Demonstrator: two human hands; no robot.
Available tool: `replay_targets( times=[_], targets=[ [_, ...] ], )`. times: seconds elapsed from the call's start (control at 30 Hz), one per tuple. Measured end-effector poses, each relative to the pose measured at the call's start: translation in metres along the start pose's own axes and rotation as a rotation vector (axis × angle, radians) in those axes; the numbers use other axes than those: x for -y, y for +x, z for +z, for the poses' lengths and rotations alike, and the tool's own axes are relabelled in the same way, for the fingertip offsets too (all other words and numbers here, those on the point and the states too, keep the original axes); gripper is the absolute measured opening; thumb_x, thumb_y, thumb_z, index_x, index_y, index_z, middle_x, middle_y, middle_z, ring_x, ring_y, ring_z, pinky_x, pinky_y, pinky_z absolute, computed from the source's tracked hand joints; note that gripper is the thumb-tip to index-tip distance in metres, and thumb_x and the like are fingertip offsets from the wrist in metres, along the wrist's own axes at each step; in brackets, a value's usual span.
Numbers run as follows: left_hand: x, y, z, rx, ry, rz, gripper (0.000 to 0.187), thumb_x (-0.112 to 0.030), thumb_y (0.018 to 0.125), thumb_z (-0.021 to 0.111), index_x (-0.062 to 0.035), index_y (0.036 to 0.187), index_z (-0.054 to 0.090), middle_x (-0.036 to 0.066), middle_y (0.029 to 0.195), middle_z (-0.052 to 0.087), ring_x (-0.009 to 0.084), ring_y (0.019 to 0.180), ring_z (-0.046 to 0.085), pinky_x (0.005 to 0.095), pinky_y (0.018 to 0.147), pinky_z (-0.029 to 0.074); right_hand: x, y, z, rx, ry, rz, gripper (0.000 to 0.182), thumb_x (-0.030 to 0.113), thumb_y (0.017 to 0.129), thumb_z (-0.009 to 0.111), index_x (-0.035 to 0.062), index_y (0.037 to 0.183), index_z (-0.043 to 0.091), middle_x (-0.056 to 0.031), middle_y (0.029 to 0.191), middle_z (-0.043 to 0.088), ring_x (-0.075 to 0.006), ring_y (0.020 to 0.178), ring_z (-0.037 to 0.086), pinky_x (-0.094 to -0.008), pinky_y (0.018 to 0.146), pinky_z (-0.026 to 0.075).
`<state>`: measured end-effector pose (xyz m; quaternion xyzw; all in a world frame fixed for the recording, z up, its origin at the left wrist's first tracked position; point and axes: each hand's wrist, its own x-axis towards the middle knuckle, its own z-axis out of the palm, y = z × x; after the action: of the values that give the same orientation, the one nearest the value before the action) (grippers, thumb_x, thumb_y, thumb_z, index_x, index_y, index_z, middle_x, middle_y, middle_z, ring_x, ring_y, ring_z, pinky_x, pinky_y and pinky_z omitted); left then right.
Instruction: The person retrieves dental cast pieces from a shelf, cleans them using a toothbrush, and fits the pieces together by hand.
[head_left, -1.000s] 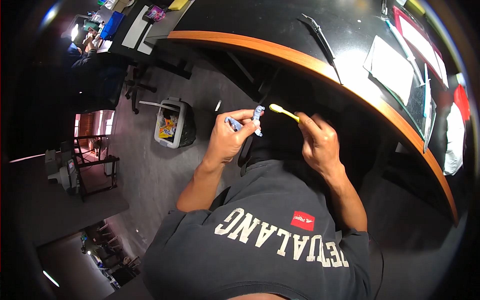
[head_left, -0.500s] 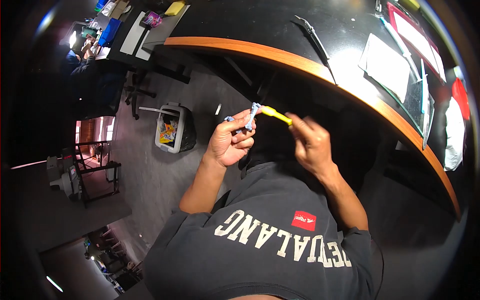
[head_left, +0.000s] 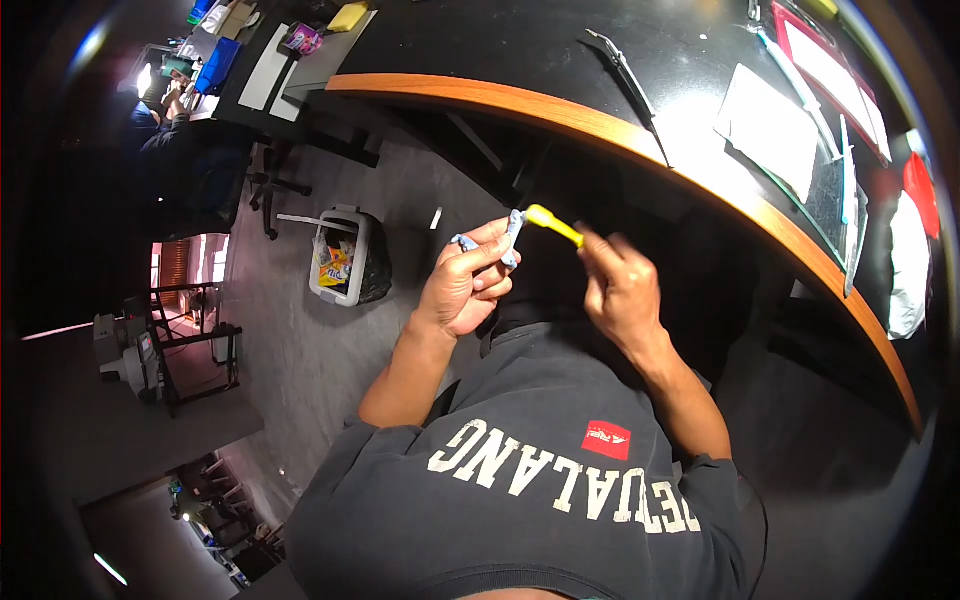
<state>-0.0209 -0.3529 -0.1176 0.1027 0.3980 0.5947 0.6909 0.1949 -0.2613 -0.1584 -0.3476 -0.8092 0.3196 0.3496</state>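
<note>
Fingers and thumb of my left hand (head_left: 462,290) pinch a small, lumpy blue-grey piece (head_left: 514,236) above my lap. One part of it stands up past the fingertips, and another bit shows behind the index finger. My right hand (head_left: 624,292), slightly blurred, grips the thin end of a yellow tool (head_left: 556,225). Its broader head points left and comes right up to the upper part of the blue-grey piece. Both hands are held below the edge of the black desk.
The black desk (head_left: 480,50) with its orange wooden edge curves ahead and right. On it lie tweezers (head_left: 630,75), white sheets (head_left: 770,130) and thin tools. A lined bin (head_left: 340,256) stands on the floor at left. A person (head_left: 170,130) sits at another desk, upper left.
The blue-grey piece has turned a little in my left hand. The yellow tool has shifted slightly, its head still close beside the piece.
</note>
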Motion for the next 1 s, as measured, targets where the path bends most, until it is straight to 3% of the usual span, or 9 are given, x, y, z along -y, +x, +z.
replay_targets(
  times=[0.1,0.2,0.23,0.33,0.37,0.5,0.77,0.87,1.0],
  targets=[
    [0.004,-0.003,0.010,-0.131,0.340,0.168,0.040,-0.008,0.100,0.063,0.0025,0.139,0.061,0.003,0.088,0.068,-0.0019,0.053,0.036,0.0165,0.049,0.027,-0.012,0.001,-0.004,-0.096,0.054,0.109,0.030,-0.001,0.089,0.068,0.0024,0.119,0.073,-0.0194,0.088,0.067,-0.0317,0.070,0.069,-0.0392,0.061,0.054],
    [0.011,0.001,0.010,-0.160,0.582,0.326,0.041,-0.006,0.100,0.064,0.0025,0.139,0.061,0.000,0.084,0.063,-0.0007,0.055,0.036,0.0176,0.049,0.026,-0.003,0.003,-0.017,-0.051,0.058,0.025,0.033,-0.001,0.088,0.071,0.0045,0.121,0.073,-0.0142,0.079,0.062,-0.0281,0.062,0.062,-0.0378,0.057,0.050],
    [0.010,0.001,0.011,-0.160,0.657,0.330,0.041,-0.006,0.098,0.066,0.0024,0.139,0.062,-0.001,0.083,0.060,0.0021,0.062,0.044,0.0188,0.055,0.035,0.000,0.002,-0.015,-0.044,0.085,-0.023,0.034,-0.001,0.088,0.072,0.0053,0.122,0.072,-0.0128,0.077,0.060,-0.0275,0.060,0.061,-0.0382,0.056,0.049],
    [0.013,0.003,0.013,-0.155,0.998,0.495,0.042,-0.006,0.097,0.068,0.0024,0.138,0.063,0.000,0.085,0.061,0.0052,0.071,0.052,0.0210,0.066,0.043,0.006,-0.003,-0.004,0.018,0.045,-0.087,0.034,0.002,0.087,0.073,0.0078,0.121,0.073,-0.0109,0.075,0.058,-0.0289,0.061,0.061,-0.0401,0.055,0.049],
    [0.012,0.001,0.016,-0.190,1.025,0.468,0.041,-0.004,0.095,0.067,0.0030,0.136,0.064,0.001,0.085,0.061,0.0077,0.079,0.057,0.0235,0.076,0.046,0.005,-0.005,-0.002,0.029,0.009,-0.044,0.033,0.002,0.088,0.073,0.0079,0.120,0.073,-0.0110,0.075,0.058,-0.0293,0.061,0.061,-0.0405,0.055,0.049],
    [0.015,0.005,0.003,-0.216,1.127,0.540,0.040,-0.002,0.094,0.067,0.0023,0.134,0.066,0.002,0.085,0.061,0.0070,0.076,0.055,0.0234,0.073,0.045,0.000,-0.006,-0.002,-0.028,-0.106,0.042,0.030,0.004,0.089,0.072,0.0082,0.119,0.073,-0.0115,0.076,0.058,-0.0298,0.061,0.061,-0.0417,0.055,0.049],
    [0.014,0.004,0.009,-0.212,1.119,0.553,0.039,-0.001,0.094,0.067,0.0015,0.133,0.067,0.001,0.082,0.059,0.0065,0.074,0.054,0.0235,0.069,0.044,0.008,-0.001,0.001,0.083,0.107,0.046,0.022,0.003,0.089,0.072,0.0024,0.111,0.072,-0.0137,0.076,0.062,-0.0298,0.063,0.063,-0.0395,0.057,0.050],
    [0.013,0.004,0.007,-0.204,1.069,0.523,0.038,0.000,0.093,0.066,0.0016,0.131,0.068,0.001,0.082,0.058,0.0059,0.074,0.053,0.0232,0.068,0.044,0.011,0.001,0.001,0.028,0.240,0.093,0.015,0.002,0.090,0.069,-0.0015,0.104,0.070,-0.0147,0.078,0.065,-0.0270,0.063,0.064,-0.0368,0.058,0.050],
    [0.019,0.006,0.006,-0.219,1.119,0.437,0.036,0.001,0.091,0.064,0.0046,0.126,0.068,0.008,0.091,0.067,0.0092,0.076,0.058,0.0251,0.071,0.048,0.022,0.014,-0.009,0.173,0.441,0.248,0.009,0.003,0.089,0.070,-0.0037,0.095,0.069,-0.0103,0.072,0.064,-0.0130,0.059,0.059,-0.0295,0.054,0.046]
  ],
)
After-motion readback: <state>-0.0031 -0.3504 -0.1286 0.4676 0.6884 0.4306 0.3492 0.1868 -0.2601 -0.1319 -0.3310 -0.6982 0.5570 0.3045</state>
